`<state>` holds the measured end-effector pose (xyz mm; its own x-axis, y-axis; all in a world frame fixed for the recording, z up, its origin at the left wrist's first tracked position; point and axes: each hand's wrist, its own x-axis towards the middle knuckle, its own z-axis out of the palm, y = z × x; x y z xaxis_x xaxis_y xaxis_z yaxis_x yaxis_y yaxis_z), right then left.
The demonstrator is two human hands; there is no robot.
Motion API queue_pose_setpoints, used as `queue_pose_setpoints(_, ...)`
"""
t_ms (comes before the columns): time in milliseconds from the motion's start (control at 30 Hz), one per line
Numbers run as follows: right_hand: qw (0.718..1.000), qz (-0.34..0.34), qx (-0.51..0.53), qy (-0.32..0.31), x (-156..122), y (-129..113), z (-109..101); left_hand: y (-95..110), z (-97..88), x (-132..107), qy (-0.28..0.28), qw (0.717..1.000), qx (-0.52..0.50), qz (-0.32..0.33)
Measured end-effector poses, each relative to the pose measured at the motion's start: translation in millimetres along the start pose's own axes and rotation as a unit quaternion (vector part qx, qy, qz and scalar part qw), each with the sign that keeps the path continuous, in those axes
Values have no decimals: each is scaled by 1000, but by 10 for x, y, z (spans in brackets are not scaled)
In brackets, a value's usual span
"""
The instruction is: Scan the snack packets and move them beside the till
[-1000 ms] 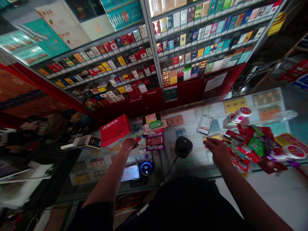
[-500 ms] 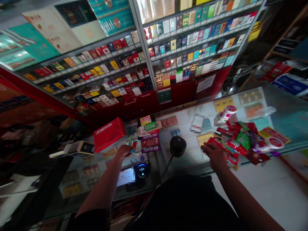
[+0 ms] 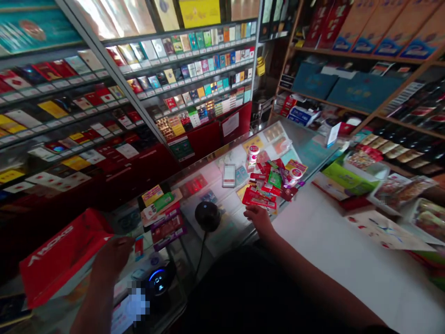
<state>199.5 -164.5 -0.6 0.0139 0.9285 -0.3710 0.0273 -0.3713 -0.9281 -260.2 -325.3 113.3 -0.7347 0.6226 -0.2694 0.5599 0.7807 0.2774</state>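
My left hand (image 3: pixel 118 254) is closed at the left of the glass counter (image 3: pixel 222 229), fingers curled beside a small red and blue packet (image 3: pixel 139 247). Its fingertips are dark; whether they grip anything is hidden. Between the red box (image 3: pixel 66 257) and a round device with a blue-lit display (image 3: pixel 159 281) lies that hand's forearm. Over the counter's right part, my right hand (image 3: pixel 260 219) has bent fingers drawn together, just in front of red snack packets (image 3: pixel 259 198). I cannot make out anything inside its pinch. A black scanner-like device (image 3: pixel 207 216) stands between both hands.
Purple packets (image 3: pixel 168 229) and a green-and-white package (image 3: pixel 162 204) lie left of the black device. A white-and-pink tub (image 3: pixel 253 153) stands behind the snack pile. Cigarette shelves (image 3: pixel 194 69) line the back; boxed goods (image 3: pixel 354 174) stand at right.
The view has swung to the right, so counter items appear farther left and more shelving shows at right. Both hands remain near the same items; my right hand sits slightly nearer the counter's front edge.
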Motion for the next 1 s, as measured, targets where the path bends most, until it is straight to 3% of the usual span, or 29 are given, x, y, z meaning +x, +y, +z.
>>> queue_pose_setpoints(233, 999, 17, -14, 27, -76, 215, -279, 707, -14, -482, 99, 995, -6, 17)
queue_pose_setpoints(400, 997, 32, -42, 50, -178, 358, -530, 1221, 171, -967, 109, 986, -116, 57)
queue_pose_setpoints(500, 996, 62, -13, 58, -262, 392, -665, 1506, 441, -1200, 60, 974, -190, 107)
queue_pose_setpoints(667, 994, 80, 1, 75, -378, 337, -898, 1946, 1042, -1484, -99, 939, -263, 196)
queue_pose_setpoints(733, 994, 79, -13, 74, -375, 295, -1017, 2128, 1252, -1569, -139, 929, -264, 221)
queue_pose_setpoints(867, 994, 73, -22, 84, -272, 230, -1280, 2528, 1603, -1615, -160, 917, -249, 268)
queue_pose_setpoints(1000, 993, 72, -12, 96, -165, 208, -1513, 2936, 1923, -1499, -145, 913, -195, 327)
